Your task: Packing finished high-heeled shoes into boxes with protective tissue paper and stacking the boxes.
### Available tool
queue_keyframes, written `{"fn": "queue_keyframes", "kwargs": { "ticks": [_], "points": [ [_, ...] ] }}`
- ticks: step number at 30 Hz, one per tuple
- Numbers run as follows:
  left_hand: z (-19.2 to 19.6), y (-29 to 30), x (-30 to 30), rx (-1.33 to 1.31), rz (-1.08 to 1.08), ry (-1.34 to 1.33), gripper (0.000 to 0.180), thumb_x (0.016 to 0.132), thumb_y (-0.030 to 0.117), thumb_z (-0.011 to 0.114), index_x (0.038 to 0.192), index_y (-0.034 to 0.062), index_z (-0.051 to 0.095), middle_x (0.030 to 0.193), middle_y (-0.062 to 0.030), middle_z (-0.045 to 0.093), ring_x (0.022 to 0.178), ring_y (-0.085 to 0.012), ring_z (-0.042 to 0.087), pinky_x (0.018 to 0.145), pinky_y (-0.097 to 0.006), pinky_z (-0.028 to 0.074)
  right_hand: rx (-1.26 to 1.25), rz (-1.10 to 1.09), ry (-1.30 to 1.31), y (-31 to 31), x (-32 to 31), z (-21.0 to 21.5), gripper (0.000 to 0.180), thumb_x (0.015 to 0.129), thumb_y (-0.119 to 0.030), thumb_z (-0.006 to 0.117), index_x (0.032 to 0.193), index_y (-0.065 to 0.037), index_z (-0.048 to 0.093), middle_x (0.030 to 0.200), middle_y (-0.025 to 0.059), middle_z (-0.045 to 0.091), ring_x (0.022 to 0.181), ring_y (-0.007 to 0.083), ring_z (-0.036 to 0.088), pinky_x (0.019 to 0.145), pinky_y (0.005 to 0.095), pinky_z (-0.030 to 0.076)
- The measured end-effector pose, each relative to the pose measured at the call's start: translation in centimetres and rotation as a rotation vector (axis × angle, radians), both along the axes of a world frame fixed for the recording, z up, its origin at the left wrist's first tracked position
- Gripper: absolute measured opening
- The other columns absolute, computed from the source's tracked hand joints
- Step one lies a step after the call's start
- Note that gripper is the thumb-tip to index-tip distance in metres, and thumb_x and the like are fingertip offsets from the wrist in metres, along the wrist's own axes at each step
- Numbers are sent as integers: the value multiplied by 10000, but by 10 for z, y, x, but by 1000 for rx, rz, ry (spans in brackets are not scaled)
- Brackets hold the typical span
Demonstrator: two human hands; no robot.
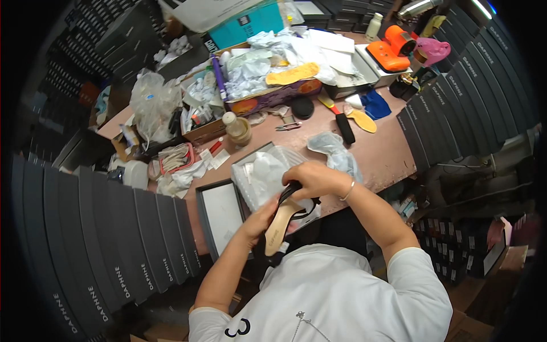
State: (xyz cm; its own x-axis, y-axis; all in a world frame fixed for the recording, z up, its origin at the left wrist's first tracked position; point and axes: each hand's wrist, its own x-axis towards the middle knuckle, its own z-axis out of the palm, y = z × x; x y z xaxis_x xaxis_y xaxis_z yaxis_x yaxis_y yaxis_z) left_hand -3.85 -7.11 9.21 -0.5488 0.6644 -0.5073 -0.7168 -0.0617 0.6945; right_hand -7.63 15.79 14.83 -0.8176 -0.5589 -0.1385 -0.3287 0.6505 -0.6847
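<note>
A black strappy shoe (pixel 277 229) with a beige insole is held between my two hands at the front edge of the table. My left hand (pixel 262 221) is closed around the shoe's side. At its other end my right hand (pixel 312 179) pinches the black upper, fingers bent down over it; the fingertips are partly hidden. Just beyond the hands lies an open box (pixel 256 178) with white wrapping and clear plastic in it. Beside it, on the left, is a dark-rimmed box part with a pale inside (pixel 221 212).
A crumpled translucent bag (pixel 336 153) lies right of the box. Farther back are a black brush (pixel 345 129), a yellow insole (pixel 362 121), a bottle (pixel 237 130) and a carton of crumpled paper (pixel 268 97). Stacked dark shoeboxes (pixel 122 228) (pixel 473 102) flank both sides.
</note>
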Motion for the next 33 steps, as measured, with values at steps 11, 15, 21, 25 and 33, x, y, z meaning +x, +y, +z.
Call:
{"fn": "queue_keyframes", "kwargs": {
  "ticks": [11, 15, 21, 25, 33],
  "points": [
    [-13, -6, 75, 185, 705, -327, 518, 972, 527, 375, 1121, 44, 488, 882, -68, 556, 701, -194, 604, 595, -316, 526, 142, -179, 451, -102, 61, -72, 613, 672, -105, 686, 1259, -110, 509, 837, 65, 575, 808, 253, 571, 742, 367, 435],
    [-21, -2, 81, 194, 792, -371, 522, 970, 541, 363, 1074, 51, 509, 820, -69, 560, 642, -187, 571, 589, -300, 497, 153, -182, 388, -110, 64, -89, 731, 666, -82, 681, 1353, -56, 435, 802, 79, 559, 708, 258, 565, 662, 373, 443],
    [-40, -6, 66, 23, 863, -266, 592, 907, 646, 403, 1024, 77, 512, 743, -70, 536, 650, -198, 563, 600, -325, 502, -219, -301, 193, -87, 66, -77, 649, 677, 32, 603, 1307, -60, 478, 782, 113, 557, 657, 296, 584, 591, 379, 486],
    [-55, -30, 48, -4, 993, -380, 666, 871, 708, 391, 1041, 82, 541, 745, -84, 559, 663, -244, 581, 634, -362, 502, -37, -338, 324, -58, 32, -122, 499, 697, -6, 610, 1186, -70, 531, 807, 123, 574, 691, 312, 599, 619, 404, 497],
    [-34, -18, 45, -73, 895, -307, 706, 900, 704, 297, 1018, 60, 561, 741, -77, 573, 673, -226, 605, 654, -354, 510, -157, -57, 422, -96, 17, -108, 75, 786, -133, 559, 856, -107, 555, 770, 59, 588, 725, 257, 608, 626, 399, 460]
  ]
}}
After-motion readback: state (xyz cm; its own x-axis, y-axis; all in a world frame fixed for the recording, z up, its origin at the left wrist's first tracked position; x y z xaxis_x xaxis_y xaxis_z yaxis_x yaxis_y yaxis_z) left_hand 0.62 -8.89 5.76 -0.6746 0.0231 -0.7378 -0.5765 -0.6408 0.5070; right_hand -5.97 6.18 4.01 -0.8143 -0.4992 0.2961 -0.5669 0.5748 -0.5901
